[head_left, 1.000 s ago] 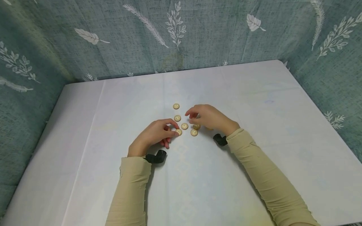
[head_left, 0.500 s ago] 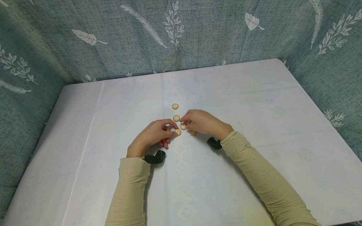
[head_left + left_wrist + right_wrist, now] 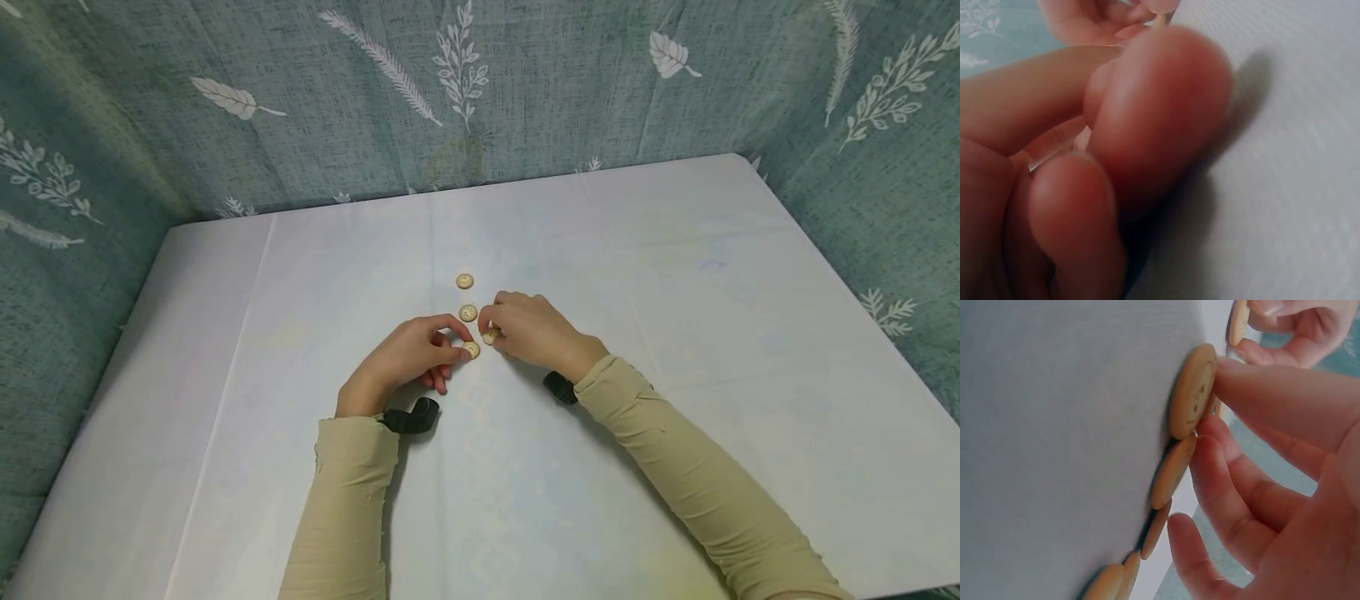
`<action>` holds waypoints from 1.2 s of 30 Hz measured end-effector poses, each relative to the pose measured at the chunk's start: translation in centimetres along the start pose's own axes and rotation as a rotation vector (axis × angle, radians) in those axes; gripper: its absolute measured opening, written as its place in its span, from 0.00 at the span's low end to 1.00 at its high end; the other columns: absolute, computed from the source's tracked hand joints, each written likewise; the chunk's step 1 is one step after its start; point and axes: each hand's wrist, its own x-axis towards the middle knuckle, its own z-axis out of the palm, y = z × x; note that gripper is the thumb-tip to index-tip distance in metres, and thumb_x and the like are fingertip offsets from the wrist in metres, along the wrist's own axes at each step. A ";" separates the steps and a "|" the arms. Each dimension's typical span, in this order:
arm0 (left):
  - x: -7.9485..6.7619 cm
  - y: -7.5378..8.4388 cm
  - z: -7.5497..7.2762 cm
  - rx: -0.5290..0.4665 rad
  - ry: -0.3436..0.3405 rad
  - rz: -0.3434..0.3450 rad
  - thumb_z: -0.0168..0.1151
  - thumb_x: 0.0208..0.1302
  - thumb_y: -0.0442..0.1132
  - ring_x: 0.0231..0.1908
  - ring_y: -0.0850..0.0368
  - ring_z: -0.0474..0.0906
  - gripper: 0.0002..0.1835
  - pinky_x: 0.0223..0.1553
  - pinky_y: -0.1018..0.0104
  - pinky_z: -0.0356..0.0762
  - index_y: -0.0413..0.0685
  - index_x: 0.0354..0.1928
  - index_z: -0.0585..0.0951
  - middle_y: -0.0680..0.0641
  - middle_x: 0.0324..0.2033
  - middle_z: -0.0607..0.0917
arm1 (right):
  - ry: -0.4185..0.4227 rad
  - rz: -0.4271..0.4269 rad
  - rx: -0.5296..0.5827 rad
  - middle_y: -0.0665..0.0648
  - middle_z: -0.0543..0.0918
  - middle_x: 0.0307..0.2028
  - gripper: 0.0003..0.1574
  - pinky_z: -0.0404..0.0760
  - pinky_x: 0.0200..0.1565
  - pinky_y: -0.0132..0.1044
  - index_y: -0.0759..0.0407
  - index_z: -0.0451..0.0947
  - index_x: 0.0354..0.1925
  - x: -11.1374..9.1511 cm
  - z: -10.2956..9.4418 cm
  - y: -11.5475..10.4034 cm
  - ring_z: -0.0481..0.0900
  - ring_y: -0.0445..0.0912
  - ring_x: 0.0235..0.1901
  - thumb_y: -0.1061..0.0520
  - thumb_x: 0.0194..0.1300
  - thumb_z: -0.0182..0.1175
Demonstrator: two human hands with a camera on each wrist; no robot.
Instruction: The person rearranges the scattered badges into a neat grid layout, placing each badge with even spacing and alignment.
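Observation:
Several round, pale wooden buttons lie on the white tabletop point(image 3: 525, 483). My left hand point(image 3: 405, 357) rests at the near end of a short line of them and pinches a button point(image 3: 472, 350) at its edge between thumb and forefinger. From the right, my right hand point(image 3: 540, 329) grips another button point(image 3: 491, 336), its fingers bent over it. In the right wrist view the thumb presses on that tilted button point(image 3: 1192, 394); other buttons point(image 3: 1174, 472) trail below under the hand. Large blurred fingertips point(image 3: 1166, 112) fill the left wrist view and hide the left hand's button there.
Two loose buttons, a farther one point(image 3: 465, 282) and a nearer one point(image 3: 468, 313), lie beyond the hands. Green leaf-patterned cloth point(image 3: 525, 100) hangs behind and beside the table. A black wrist camera point(image 3: 412, 417) sits under the left wrist, another point(image 3: 560, 387) under the right.
My right hand has come left and down from above the buttons and taken hold of one, covering the others near it. The left hand has stayed in place on its button.

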 end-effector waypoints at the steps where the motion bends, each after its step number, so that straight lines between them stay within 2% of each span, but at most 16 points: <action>1: 0.0 0.0 0.0 0.000 -0.001 0.003 0.62 0.55 0.45 0.16 0.47 0.78 0.09 0.19 0.59 0.75 0.60 0.39 0.76 0.42 0.18 0.77 | -0.006 0.005 0.005 0.48 0.72 0.32 0.10 0.68 0.34 0.39 0.49 0.77 0.39 0.0 0.0 0.1 0.69 0.42 0.32 0.57 0.56 0.61; 7: 0.1 -0.1 0.0 -0.005 -0.004 0.002 0.62 0.55 0.45 0.16 0.47 0.78 0.09 0.19 0.59 0.75 0.59 0.38 0.76 0.41 0.18 0.77 | -0.031 -0.004 0.050 0.49 0.73 0.31 0.12 0.68 0.34 0.39 0.49 0.77 0.41 0.1 0.1 0.3 0.68 0.42 0.32 0.56 0.56 0.62; 11: 0.0 -0.1 0.0 -0.002 -0.001 -0.001 0.62 0.56 0.43 0.16 0.48 0.78 0.09 0.19 0.60 0.75 0.59 0.39 0.76 0.41 0.18 0.77 | -0.029 -0.008 0.076 0.49 0.73 0.30 0.10 0.68 0.34 0.37 0.50 0.76 0.38 0.1 0.1 0.3 0.68 0.42 0.31 0.55 0.55 0.63; 17: 0.0 0.0 0.1 0.003 0.006 0.001 0.61 0.56 0.42 0.16 0.48 0.78 0.08 0.19 0.60 0.75 0.58 0.39 0.76 0.41 0.18 0.77 | -0.035 -0.021 0.178 0.47 0.74 0.25 0.08 0.68 0.32 0.34 0.51 0.73 0.33 0.4 0.2 0.5 0.70 0.41 0.27 0.57 0.55 0.63; 22: 0.0 0.0 0.1 0.001 0.007 -0.003 0.61 0.56 0.42 0.16 0.48 0.78 0.08 0.19 0.59 0.75 0.59 0.39 0.76 0.41 0.18 0.77 | -0.071 -0.023 0.261 0.49 0.73 0.20 0.08 0.68 0.29 0.33 0.52 0.72 0.36 0.4 0.2 0.9 0.70 0.41 0.22 0.58 0.57 0.61; 29: 0.0 -0.1 0.2 0.000 0.003 -0.003 0.62 0.55 0.44 0.16 0.47 0.78 0.09 0.19 0.59 0.76 0.60 0.39 0.76 0.41 0.18 0.77 | -0.084 -0.045 0.306 0.47 0.75 0.25 0.07 0.69 0.29 0.33 0.49 0.75 0.39 0.3 -0.1 1.7 0.71 0.41 0.24 0.55 0.59 0.59; 36: -0.1 0.2 0.2 0.011 0.008 -0.001 0.62 0.55 0.47 0.16 0.48 0.78 0.10 0.20 0.59 0.75 0.60 0.39 0.76 0.42 0.18 0.77 | -0.110 -0.009 0.340 0.48 0.76 0.27 0.10 0.70 0.31 0.34 0.50 0.77 0.42 0.0 -1.5 2.7 0.71 0.42 0.27 0.53 0.59 0.59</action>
